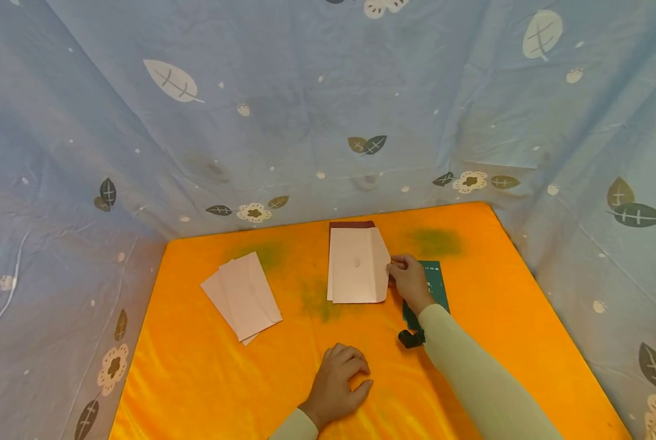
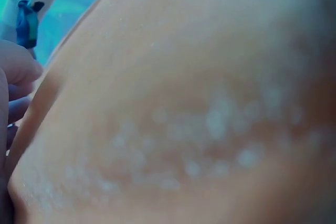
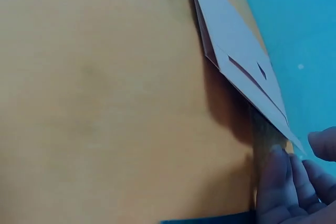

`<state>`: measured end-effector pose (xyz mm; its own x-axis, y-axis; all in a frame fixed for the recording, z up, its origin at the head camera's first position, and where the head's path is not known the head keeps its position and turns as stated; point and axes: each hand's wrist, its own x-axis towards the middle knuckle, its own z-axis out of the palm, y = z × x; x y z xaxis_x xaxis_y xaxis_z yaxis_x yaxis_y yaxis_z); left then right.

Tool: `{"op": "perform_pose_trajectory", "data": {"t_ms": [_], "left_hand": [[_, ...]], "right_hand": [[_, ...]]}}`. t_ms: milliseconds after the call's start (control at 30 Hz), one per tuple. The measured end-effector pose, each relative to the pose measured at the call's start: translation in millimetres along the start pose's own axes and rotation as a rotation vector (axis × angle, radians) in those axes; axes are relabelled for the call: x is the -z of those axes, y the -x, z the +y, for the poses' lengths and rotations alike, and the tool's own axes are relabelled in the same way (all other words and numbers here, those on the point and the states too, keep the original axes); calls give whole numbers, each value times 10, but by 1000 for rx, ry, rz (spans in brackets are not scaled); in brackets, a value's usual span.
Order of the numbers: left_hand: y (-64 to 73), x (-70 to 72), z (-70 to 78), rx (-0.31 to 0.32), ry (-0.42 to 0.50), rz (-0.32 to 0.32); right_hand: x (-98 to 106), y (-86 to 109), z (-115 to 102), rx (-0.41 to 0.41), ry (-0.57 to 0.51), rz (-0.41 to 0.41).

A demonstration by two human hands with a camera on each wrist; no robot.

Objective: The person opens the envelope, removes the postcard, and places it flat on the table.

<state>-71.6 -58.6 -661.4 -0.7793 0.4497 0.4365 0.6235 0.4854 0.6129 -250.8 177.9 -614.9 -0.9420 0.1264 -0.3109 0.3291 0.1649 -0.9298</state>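
A pale pink envelope lies on the orange cloth with its flap open to the right, over another pale envelope and a maroon one. My right hand pinches the edge of that flap. The right wrist view shows the envelope edge-on, raised above the cloth with a shadow under it, its flap tip between the thumb and fingers of the right hand. Nearer the front, my left hand rests on the cloth, fingers loosely bent, holding nothing. A blurred surface fills most of the left wrist view.
Two or more pale pink envelopes overlap at the left of the orange cloth. A dark green printed card or envelope lies partly under the right wrist. Blue leaf-patterned curtains enclose the table's back and sides.
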Motion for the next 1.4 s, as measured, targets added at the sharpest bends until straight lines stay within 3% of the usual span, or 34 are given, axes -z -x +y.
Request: {"op": "perform_pose_trajectory", "data": {"t_ms": [233,367,533,833,1133,1233,1400], "left_hand": [[-25,2,10,7,23,5],[-49,6,11,-26,18,41],[-47,7,9,-13,30,39],[-2,-19,-7,11,66,80],[32,70,-71,83,74,222],[38,178,-166,105,53,294],[62,457,-384,207,-15,419]], "right_hand": [[95,333,150,73,76,25],[43,582,219,94,17,-13],[-90,841,313,73,-86,-116],[-115,1020,479,146,-54,-186],[-91,1181,662,239,-53,-232],[-107,1198,699,278,-41,-240],[-124,1199,725,328,-42,-240]]}}
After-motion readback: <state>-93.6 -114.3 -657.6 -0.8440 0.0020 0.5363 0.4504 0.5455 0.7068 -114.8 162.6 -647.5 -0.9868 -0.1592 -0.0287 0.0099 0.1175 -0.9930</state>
